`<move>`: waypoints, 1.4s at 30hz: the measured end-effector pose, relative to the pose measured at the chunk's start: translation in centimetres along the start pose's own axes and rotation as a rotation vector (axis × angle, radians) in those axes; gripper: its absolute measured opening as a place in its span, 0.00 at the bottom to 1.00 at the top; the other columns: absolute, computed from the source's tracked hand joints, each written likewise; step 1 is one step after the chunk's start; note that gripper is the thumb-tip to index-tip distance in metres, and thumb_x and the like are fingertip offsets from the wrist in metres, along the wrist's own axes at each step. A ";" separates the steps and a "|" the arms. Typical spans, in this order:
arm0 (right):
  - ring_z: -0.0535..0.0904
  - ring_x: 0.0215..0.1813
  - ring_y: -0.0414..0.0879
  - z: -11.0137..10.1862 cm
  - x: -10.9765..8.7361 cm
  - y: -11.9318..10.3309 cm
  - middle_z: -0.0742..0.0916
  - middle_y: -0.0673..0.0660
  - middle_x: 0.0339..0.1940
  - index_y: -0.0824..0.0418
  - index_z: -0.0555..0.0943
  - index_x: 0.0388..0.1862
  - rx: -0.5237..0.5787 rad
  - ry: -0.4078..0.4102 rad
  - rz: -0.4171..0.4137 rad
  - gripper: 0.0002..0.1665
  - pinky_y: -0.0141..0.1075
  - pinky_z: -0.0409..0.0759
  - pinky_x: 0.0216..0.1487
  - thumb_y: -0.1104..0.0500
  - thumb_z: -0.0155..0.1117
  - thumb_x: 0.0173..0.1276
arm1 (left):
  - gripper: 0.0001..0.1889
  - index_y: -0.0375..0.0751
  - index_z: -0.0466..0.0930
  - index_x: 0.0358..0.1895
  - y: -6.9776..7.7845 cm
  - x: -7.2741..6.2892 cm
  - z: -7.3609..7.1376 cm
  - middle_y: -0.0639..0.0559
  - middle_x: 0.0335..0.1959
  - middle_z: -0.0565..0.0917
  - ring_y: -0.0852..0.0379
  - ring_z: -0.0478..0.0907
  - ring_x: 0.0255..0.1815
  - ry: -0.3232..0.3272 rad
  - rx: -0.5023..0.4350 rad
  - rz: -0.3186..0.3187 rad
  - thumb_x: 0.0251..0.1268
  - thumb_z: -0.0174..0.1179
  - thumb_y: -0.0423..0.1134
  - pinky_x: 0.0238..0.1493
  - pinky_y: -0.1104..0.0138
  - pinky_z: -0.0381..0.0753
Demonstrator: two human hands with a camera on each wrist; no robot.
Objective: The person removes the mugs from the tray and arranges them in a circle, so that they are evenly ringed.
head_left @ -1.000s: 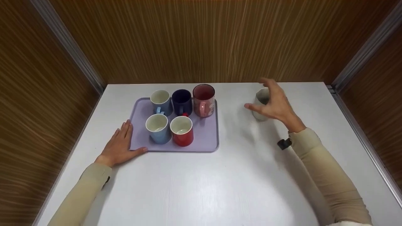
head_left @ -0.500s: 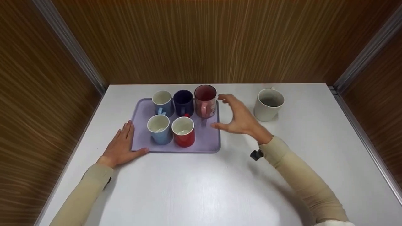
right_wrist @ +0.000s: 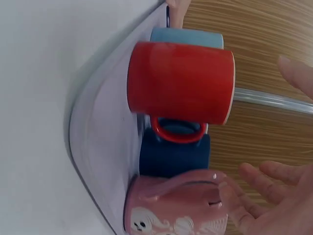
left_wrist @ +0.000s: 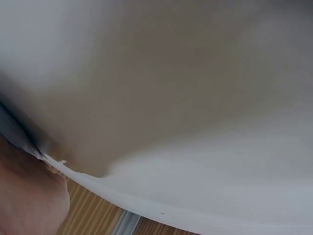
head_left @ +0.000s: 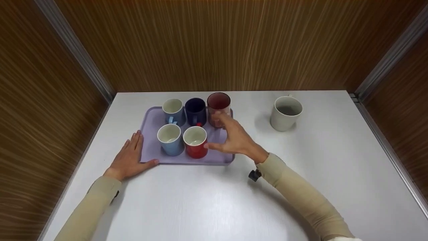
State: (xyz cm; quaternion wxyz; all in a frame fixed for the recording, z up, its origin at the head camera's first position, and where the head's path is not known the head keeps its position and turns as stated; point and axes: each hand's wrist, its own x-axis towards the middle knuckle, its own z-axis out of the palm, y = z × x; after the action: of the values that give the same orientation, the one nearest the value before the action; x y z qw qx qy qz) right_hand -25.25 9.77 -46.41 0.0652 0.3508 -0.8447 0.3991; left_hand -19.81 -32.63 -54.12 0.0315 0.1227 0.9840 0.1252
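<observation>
The flat left hand (head_left: pixel 128 159) is probably steadying the tray (head_left: pixel 152 139), while the spread right hand (head_left: pixel 238 140) (holding nothing) is hovering near the red mug (head_left: pixel 195 151), ideally without bumping it.

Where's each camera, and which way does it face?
Head: on the head, facing forward and down at the tray; shows left hand, right hand and sleeves.
Left wrist: on that wrist, facing the table; left hand partly visible.
Right wrist: on that wrist, facing the red mug; right hand, part of left hand.
Head and right wrist share the tray and red mug.
</observation>
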 end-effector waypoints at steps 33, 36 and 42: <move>0.82 0.64 0.46 7.2 1.0 0.7 0.85 0.52 0.64 0.56 0.72 0.72 0.152 -0.030 0.168 0.54 0.43 0.80 0.71 0.43 0.89 0.51 | 0.67 0.27 0.40 0.86 -0.2 0.1 0.2 0.33 0.89 0.39 0.34 0.37 0.90 -0.009 -0.015 0.007 0.65 0.58 0.79 0.88 0.40 0.43; 0.82 0.63 0.45 7.3 1.1 0.8 0.85 0.51 0.63 0.55 0.73 0.71 0.164 -0.019 0.169 0.53 0.42 0.80 0.71 0.42 0.89 0.50 | 0.67 0.27 0.40 0.86 -0.2 0.2 0.1 0.33 0.89 0.40 0.34 0.38 0.90 -0.004 -0.008 0.012 0.65 0.58 0.78 0.88 0.40 0.44; 0.83 0.61 0.46 7.2 1.2 0.8 0.86 0.51 0.62 0.56 0.74 0.70 0.163 -0.006 0.174 0.53 0.42 0.82 0.69 0.42 0.91 0.48 | 0.67 0.26 0.40 0.86 -0.2 0.1 0.2 0.32 0.89 0.40 0.34 0.38 0.90 -0.002 -0.004 0.013 0.66 0.58 0.78 0.88 0.40 0.44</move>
State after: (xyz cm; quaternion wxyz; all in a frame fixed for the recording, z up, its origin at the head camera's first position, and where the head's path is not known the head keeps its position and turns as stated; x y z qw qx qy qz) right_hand -25.46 4.25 -51.31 -0.0009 0.2815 -0.8368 0.4695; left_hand -19.90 -32.80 -54.32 0.0319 0.1291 0.9829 0.1270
